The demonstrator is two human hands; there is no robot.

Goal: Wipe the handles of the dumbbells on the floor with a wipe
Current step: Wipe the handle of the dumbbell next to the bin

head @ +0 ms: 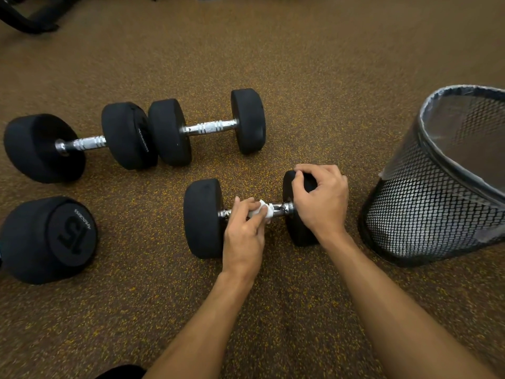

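A black dumbbell [202, 217] with a chrome handle lies on the floor in front of me. My left hand [243, 233] pinches a white wipe [263, 209] wrapped around the middle of that handle. My right hand [322, 198] grips the top of the dumbbell's right head, fingers curled over it. Two more dumbbells lie end to end further away: one at the middle [207, 127], one at the left [82, 143]. A fourth dumbbell [52, 239], marked 15, shows one head at the left edge.
A black mesh waste bin [437, 209] with a clear liner stands tilted close to the right of the near dumbbell. The floor is brown speckled rubber. Dark gym equipment [30, 15] sits at the top left corner.
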